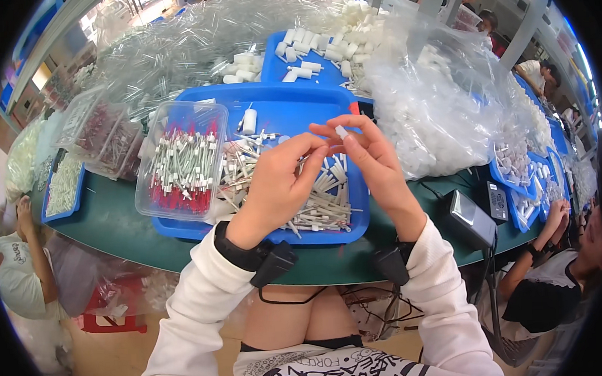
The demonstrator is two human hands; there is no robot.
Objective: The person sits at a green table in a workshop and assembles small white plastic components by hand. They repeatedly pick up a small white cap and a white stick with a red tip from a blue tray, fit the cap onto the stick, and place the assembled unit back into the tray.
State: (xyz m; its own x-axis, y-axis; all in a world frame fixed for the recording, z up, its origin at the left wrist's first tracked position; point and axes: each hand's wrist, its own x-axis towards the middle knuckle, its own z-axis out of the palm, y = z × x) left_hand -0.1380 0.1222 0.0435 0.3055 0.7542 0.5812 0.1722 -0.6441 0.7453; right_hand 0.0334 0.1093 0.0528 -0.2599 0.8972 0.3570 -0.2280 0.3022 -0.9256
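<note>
Above the blue tray (pixel 276 91), my right hand (pixel 378 159) pinches a small white plastic piece (pixel 341 132) between thumb and fingers. My left hand (pixel 277 182) is close beside it, its thumb and forefinger pressed together; whatever is between them is too small to make out. Under my hands, many thin white rod-shaped parts (pixel 322 214) lie loose in the tray. A white cylinder with a thin stem (pixel 249 122) lies farther back in it. Left of my left hand, a clear plastic box (pixel 147 207) holds white-and-red slender parts (pixel 184 163).
Clear bags of thin tubes (pixel 174 52) heap up behind the tray. A second blue tray (pixel 275 65) holds white cylinders (pixel 301 40). A big clear bag of white pieces (pixel 425 108) stands right, near a dark boxy device (pixel 469 217). Co-workers (pixel 543 278) sit at both sides.
</note>
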